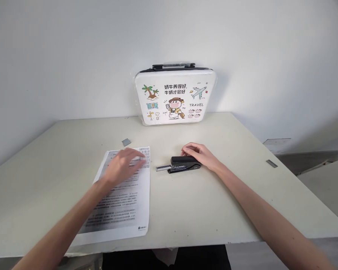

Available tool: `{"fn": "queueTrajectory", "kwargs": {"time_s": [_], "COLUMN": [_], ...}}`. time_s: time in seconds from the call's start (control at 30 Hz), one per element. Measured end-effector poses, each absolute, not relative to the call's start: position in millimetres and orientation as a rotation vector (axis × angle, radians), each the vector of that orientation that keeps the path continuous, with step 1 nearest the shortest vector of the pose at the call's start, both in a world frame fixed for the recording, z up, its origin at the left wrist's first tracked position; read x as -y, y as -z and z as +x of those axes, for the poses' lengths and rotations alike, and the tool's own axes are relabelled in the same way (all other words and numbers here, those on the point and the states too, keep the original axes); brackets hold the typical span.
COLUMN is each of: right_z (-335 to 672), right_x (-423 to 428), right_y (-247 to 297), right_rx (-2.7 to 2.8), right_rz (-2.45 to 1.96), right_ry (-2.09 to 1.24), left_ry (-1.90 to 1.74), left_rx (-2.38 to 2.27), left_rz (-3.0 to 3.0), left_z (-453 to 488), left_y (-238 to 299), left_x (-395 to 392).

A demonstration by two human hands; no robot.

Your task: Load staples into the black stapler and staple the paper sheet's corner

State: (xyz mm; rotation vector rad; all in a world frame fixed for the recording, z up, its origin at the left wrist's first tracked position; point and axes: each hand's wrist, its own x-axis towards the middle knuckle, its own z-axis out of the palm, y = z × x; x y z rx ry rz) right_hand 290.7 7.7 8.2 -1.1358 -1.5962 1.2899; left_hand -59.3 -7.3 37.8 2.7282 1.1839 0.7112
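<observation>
A black stapler [183, 162] lies on the table with its metal staple tray [163, 168] sticking out toward the left. My right hand [198, 153] is at the stapler's rear and far side, its fingers curled and partly hidden, closed on it. My left hand [124, 165] is over the upper part of a printed sheet of paper [118, 210], slightly blurred, with its fingers apart and nothing in them. Just beyond the sheet's top edge is a small grey strip, seemingly staples [126, 142].
A white case [176, 99] with cartoon travel prints and a black handle stands against the wall at the back of the table [191, 210]. Another small grey strip [272, 163] lies near the table's right edge.
</observation>
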Motion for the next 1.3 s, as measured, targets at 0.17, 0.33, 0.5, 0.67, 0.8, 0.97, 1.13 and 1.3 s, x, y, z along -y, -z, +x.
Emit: {"fn": "queueTrajectory", "kwargs": {"time_s": [0.17,0.33,0.5,0.67,0.8,0.97,1.13,1.3], "right_z": [291,291,291,291,290,289,287,285], "right_x": [-8,-10,-11,-11,-10,-10,-8,-6], "right_y": [-7,-5,-4,-6,-8,-9,-11,-14], "right_rx": [1.587,1.572,1.589,1.586,1.579,1.586,1.587,1.561], "right_rz": [-1.119,-1.113,-1.105,-1.107,-1.13,-1.164,-1.179,-1.211], "right_ry": [-1.29,-1.3,-1.289,-1.291,-1.294,-1.292,-1.292,-1.309], "left_ry": [-0.76,-0.547,-0.495,-0.563,-0.642,-0.764,-0.809,-0.776], "left_rx": [-1.854,-2.152,-2.178,-2.27,-2.24,-2.177,-2.157,-2.018], "left_rz": [2.601,2.461,2.465,2.394,2.334,2.283,2.234,2.312], "left_z": [-98,-105,-97,-98,-101,-103,-108,-121], "left_y": [-35,-31,-30,-29,-26,-21,-17,-8], "left_x": [-34,-58,-64,-66,-66,-64,-67,-73]}}
